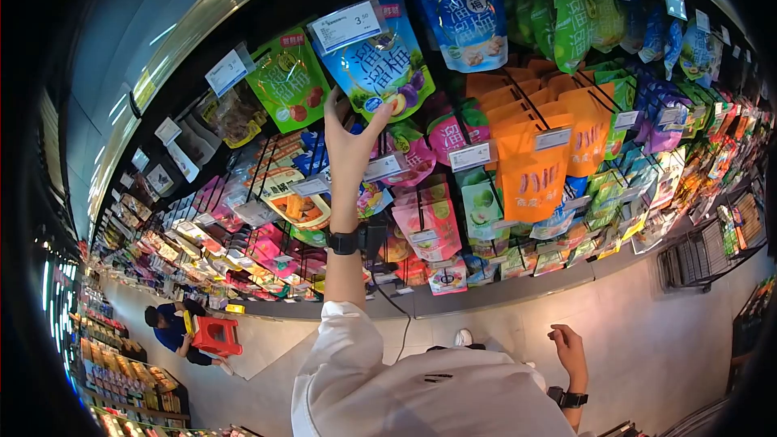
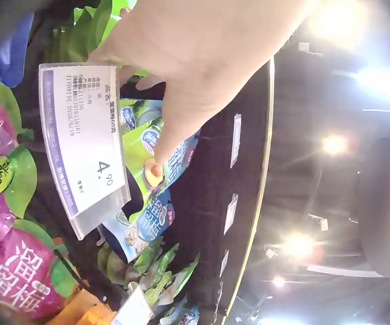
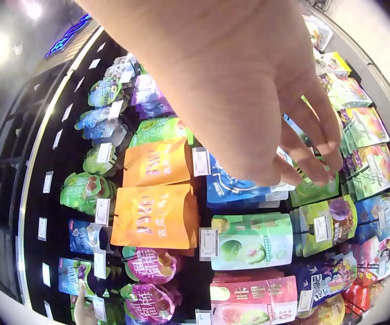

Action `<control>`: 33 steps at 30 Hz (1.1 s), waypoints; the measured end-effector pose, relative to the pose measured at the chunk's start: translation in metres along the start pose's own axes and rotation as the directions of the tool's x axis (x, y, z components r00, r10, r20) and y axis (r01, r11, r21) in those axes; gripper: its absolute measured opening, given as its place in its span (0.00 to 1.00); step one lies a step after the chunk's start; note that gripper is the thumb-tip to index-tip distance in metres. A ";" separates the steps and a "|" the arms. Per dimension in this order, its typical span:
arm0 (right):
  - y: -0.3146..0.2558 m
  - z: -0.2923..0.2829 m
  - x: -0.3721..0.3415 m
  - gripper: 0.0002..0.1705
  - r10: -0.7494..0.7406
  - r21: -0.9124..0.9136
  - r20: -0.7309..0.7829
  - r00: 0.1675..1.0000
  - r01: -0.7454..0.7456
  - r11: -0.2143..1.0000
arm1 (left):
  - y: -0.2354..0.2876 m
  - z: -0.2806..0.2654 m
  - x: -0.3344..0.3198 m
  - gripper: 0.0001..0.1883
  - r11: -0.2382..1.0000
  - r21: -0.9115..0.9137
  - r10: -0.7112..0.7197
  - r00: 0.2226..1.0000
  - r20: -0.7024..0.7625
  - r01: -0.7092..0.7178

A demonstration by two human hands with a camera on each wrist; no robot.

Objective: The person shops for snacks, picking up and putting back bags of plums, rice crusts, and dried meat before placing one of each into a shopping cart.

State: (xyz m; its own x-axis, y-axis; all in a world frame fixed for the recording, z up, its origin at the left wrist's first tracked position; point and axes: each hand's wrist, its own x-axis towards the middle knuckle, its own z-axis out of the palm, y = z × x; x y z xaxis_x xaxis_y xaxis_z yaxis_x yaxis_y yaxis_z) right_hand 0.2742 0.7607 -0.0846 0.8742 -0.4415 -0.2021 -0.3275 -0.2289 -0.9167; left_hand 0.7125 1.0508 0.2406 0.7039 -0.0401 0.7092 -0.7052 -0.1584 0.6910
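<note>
My left hand [image 1: 354,142] reaches up to a blue and green bag of dried plums [image 1: 380,73] hanging on the top row. The thumb lies across the lower front of this bag, and the other fingers go behind its lower edge, partly hidden. In the left wrist view the thumb presses on the bag [image 2: 152,139] beside a price tag [image 2: 83,145]. A green snack bag [image 1: 289,81] hangs just left of the hand. My right hand [image 1: 571,348] hangs low over the floor, away from the shelf, its fingers loosely bent and holding nothing.
Orange pouches [image 1: 530,170] and pink plum bags [image 1: 425,218] hang on hooks below and to the right. Price tags stick out in front of the bags. At lower left a person [image 1: 168,330] is beside a red stool [image 1: 217,335]. A wire rack [image 1: 692,263] stands at right.
</note>
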 end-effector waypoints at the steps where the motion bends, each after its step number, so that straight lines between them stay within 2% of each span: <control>1: 0.003 -0.004 -0.001 0.15 0.001 0.005 0.003 1.000 -0.001 1.000 | 0.005 0.002 -0.002 0.50 0.998 -0.052 -0.031 0.999 0.012 0.032; 4: 0.009 -0.017 -0.002 0.15 0.000 0.007 0.008 1.000 0.000 1.000 | 0.009 0.004 -0.003 0.49 0.998 -0.014 -0.061 0.998 0.004 0.061; 7: 0.011 -0.032 -0.003 0.15 -0.020 0.009 -0.003 1.000 0.020 1.000 | 0.019 0.002 -0.002 0.47 0.984 -0.038 -0.173 0.985 0.014 0.173; 10: 0.017 -0.047 -0.002 0.16 -0.047 0.002 -0.013 0.999 0.047 0.999 | 0.009 0.003 -0.001 0.46 0.987 -0.020 -0.159 0.987 -0.001 0.159; 14: 0.040 -0.070 -0.003 0.16 -0.074 0.047 -0.021 0.997 0.075 0.996 | 0.006 0.014 -0.011 0.46 0.975 0.223 0.029 0.982 -0.187 0.014; 15: 0.044 -0.076 -0.003 0.16 -0.067 0.055 -0.025 0.997 0.069 0.996 | 0.016 0.020 -0.015 0.45 0.961 0.258 0.150 0.971 -0.186 -0.099; 18: 0.058 -0.100 -0.008 0.15 -0.053 0.069 -0.025 0.998 0.054 0.996 | 0.045 0.037 -0.029 0.45 0.866 0.486 0.256 0.940 -0.224 -0.120; 22: 0.077 -0.141 -0.016 0.15 -0.058 0.084 -0.032 0.998 0.060 0.995 | 0.084 0.075 -0.053 0.47 0.857 0.498 0.308 0.906 -0.291 -0.132; 23: 0.082 -0.152 -0.020 0.15 -0.057 0.085 -0.037 0.998 0.060 0.995 | 0.095 0.088 -0.065 0.43 0.852 0.508 0.309 0.905 -0.293 -0.127; 26: 0.106 -0.188 -0.034 0.15 -0.027 0.091 -0.033 0.999 0.030 0.995 | 0.142 0.137 -0.107 0.37 0.952 0.268 0.219 0.944 -0.246 -0.151; 27: 0.113 -0.199 -0.040 0.15 -0.006 0.084 -0.049 0.999 0.010 0.996 | 0.145 0.153 -0.119 0.29 0.935 0.277 0.284 0.934 -0.215 -0.221; 28: 0.120 -0.211 -0.045 0.15 0.014 0.076 -0.064 0.998 -0.009 0.997 | 0.154 0.171 -0.133 0.18 0.955 0.204 0.253 0.950 -0.185 -0.215; 30: 0.134 -0.236 -0.053 0.15 0.039 0.066 -0.091 0.995 -0.033 0.997 | 0.170 0.205 -0.159 0.09 0.957 0.237 0.175 0.985 -0.009 -0.168; 31: 0.141 -0.246 -0.056 0.15 0.045 0.069 -0.105 0.993 -0.038 0.997 | 0.175 0.228 -0.172 0.09 0.978 0.177 0.094 0.993 0.074 -0.106; 32: 0.147 -0.257 -0.056 0.15 0.050 0.072 -0.118 0.992 -0.041 0.997 | 0.179 0.252 -0.185 0.08 0.992 0.121 0.019 0.987 0.161 -0.039; 33: 0.151 -0.269 -0.055 0.16 0.052 0.066 -0.127 0.991 -0.044 0.997 | 0.179 0.275 -0.197 0.08 0.993 0.106 0.013 0.955 0.297 -0.047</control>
State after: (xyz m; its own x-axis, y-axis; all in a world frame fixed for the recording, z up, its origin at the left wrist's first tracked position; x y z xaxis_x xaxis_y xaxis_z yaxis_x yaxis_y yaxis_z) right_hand 0.0803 0.5169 -0.1193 0.8033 -0.5594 -0.2044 -0.3414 -0.1514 -0.9276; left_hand 0.4704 0.7586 0.1860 0.6878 -0.3332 0.6449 -0.7245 -0.2605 0.6381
